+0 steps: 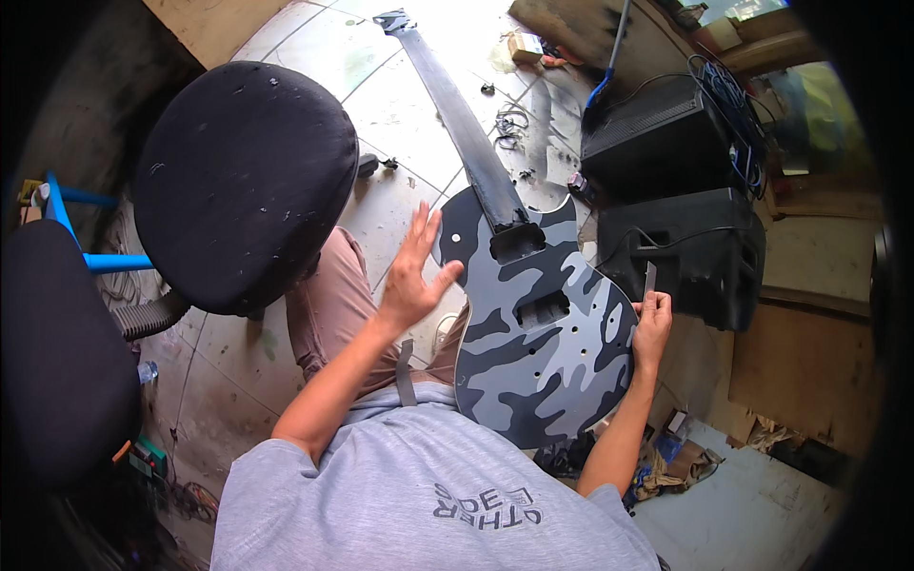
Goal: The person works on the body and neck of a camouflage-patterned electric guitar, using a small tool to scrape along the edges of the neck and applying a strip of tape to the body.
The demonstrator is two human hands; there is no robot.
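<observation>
unstrung electric guitar, solid body painted grey/black/pale camouflage with a long dark neck (538, 333), lies face up across the person's lap, lower bout against the grey t-shirt (419, 495). long axis runs from the lap up and away, tilting slightly left in the view; headstock points at the far tiled floor (400, 105). open pickup cavities and small drilled holes show in the top, no hardware fitted.

left hand (411, 281) hovers at the upper left edge of the body, palm open, fingers (419, 233) spread apart, gripping nothing; can't tell if the palm heel touches the edge.

right hand (652, 324) sits at the right edge of the body, fingers pinched together on a thin narrow grey strip, held upright (649, 278); looks like a blade or file, too small to tell which.

handling, my read: solid wood, stiff, fairly heavy, neck-long so it wants to tip off the knees. painted top looks smooth, likely slippery and easy to scratch. best hold is the body waist or the neck close to the joint, not the headstock end.

around it: round black padded stool seat (243, 181) left of the knees, two black speaker cabinets (681, 238) with cables to the right, scraps on the floor by the right elbow.
</observation>
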